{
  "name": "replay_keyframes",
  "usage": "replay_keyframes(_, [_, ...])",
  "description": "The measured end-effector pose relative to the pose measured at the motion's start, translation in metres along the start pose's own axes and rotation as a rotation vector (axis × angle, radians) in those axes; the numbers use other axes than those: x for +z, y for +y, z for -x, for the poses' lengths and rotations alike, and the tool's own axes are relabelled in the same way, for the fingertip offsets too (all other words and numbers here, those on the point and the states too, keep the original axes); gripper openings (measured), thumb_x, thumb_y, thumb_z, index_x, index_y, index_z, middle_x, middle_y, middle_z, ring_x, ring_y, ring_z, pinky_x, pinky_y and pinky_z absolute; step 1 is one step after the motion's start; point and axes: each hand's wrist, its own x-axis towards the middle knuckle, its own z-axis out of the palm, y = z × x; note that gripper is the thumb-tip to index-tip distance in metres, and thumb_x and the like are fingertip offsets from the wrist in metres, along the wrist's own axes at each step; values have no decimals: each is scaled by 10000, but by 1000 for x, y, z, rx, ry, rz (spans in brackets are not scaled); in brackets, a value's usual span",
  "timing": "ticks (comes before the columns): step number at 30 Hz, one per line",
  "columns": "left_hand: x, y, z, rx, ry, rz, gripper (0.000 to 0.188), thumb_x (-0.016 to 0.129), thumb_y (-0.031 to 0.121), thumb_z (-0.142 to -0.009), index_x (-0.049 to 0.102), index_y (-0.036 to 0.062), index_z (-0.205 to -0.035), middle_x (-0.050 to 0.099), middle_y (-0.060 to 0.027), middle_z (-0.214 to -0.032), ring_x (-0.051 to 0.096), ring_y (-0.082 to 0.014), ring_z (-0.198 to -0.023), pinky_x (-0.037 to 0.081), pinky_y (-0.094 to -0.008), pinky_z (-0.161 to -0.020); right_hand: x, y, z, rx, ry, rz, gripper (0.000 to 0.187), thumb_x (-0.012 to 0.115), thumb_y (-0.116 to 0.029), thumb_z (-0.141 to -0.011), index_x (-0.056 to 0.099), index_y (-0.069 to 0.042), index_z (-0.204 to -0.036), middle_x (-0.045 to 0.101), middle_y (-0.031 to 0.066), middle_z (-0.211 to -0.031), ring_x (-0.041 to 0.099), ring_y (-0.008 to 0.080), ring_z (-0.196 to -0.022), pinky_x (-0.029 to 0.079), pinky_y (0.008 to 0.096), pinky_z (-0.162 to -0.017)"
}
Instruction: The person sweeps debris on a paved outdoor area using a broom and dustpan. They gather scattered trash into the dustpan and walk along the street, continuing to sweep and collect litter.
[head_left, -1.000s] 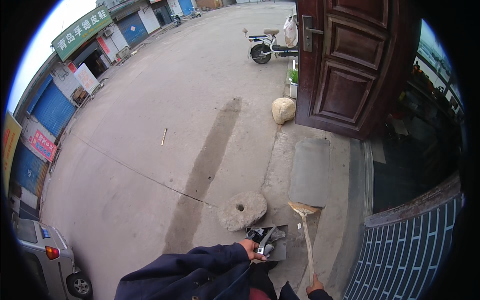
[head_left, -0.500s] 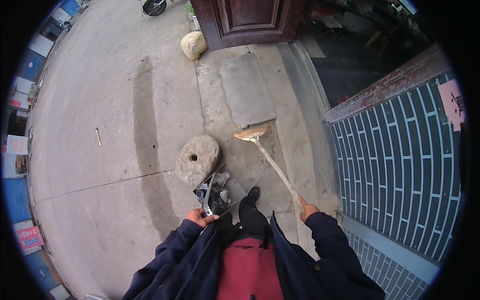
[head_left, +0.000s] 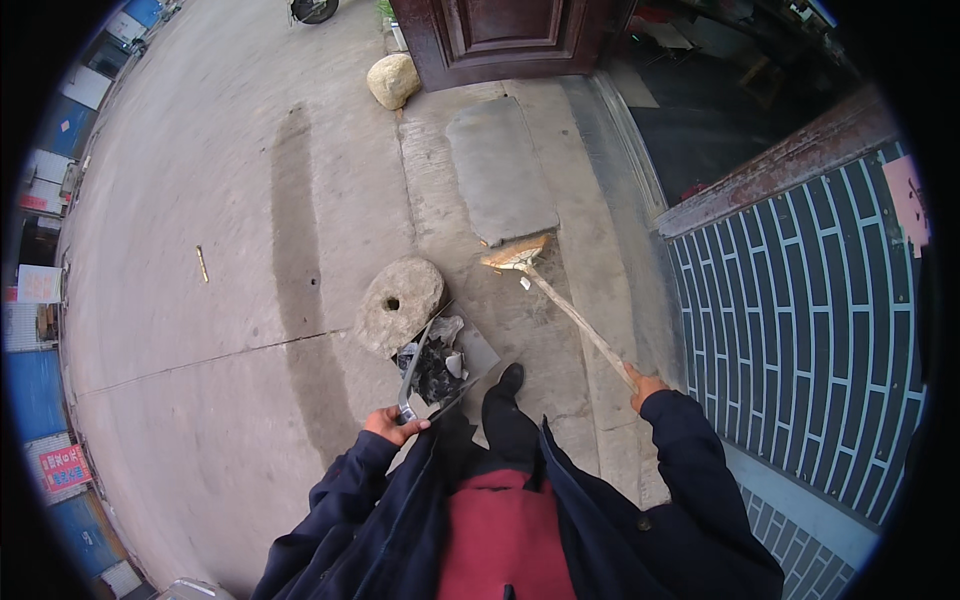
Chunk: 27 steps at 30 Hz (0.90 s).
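Observation:
My left hand (head_left: 397, 426) is closed round the handle of a metal dustpan (head_left: 478, 352), held low in front of me beside my shoe. Black and grey crumpled rubbish (head_left: 438, 368) and some pale scraps fill the left part of the pan. Out to the right, my right hand (head_left: 646, 386) grips the end of a broom (head_left: 580, 322). The broom's tan bristle head (head_left: 517, 252) rests on the concrete at the near edge of a grey slab (head_left: 505, 180). A small white scrap (head_left: 525, 284) lies just below the bristles.
A round millstone (head_left: 402, 305) with a central hole lies against the dustpan's far-left side. Farther off are a yellowish boulder (head_left: 393, 80) and an open brown door (head_left: 505, 40). A dark tiled wall (head_left: 800, 300) runs along my right. A thin stick (head_left: 202, 264) lies at left.
The broom head has shifted slightly right and away from me, and my right hand has moved right and forward with it. A white scrap now shows by the bristles. My left hand still holds the dustpan.

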Motion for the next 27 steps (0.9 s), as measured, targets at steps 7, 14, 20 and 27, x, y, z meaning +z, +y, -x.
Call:
replay_keyframes(7, [-2, 2, 15, -22, -1, 13, 382, 854, 334, -714, 635, 21, -727, 523, 28, -593, 439, -63, -581, 403, -293, -533, 4, 17, -36, -103, 26, -100, 815, 633, -82, -742, 329, -246, -1480, 655, 252, -1018, 653, 381, -931, 517, 410, -828])
replay_keyframes(14, [11, 2, 12, -57, -2, 4, 421, 848, 409, -698, 673, 33, -773, 604, -23, -624, 524, -95, -600, 458, -311, -596, -12, 19, 6, -94, -9, 1, 785, 619, -111, -763, 328, -236, -1481, 657, 252, -1015, 644, 400, -941, 508, 424, -852])
replay_keyframes(20, [8, -10, 26, -107, -27, -19, 415, 848, 404, -696, 678, 33, -773, 612, -28, -627, 539, -99, -604, 464, -316, -601, 6, 10, -68, 18, 19, -110, 803, 623, -82, -768, 309, -247, -1489, 649, 241, -1059, 656, 358, -945, 515, 401, -843])
replay_keyframes(27, [15, -20, 29, -115, -11, 28, 408, 845, 398, -705, 685, 30, -776, 616, -22, -632, 542, -88, -611, 468, -308, -606, 33, 29, 19, -128, -20, -135, 809, 643, -129, -755, 311, -208, -1488, 647, 264, -1047, 647, 380, -955, 513, 394, -854])
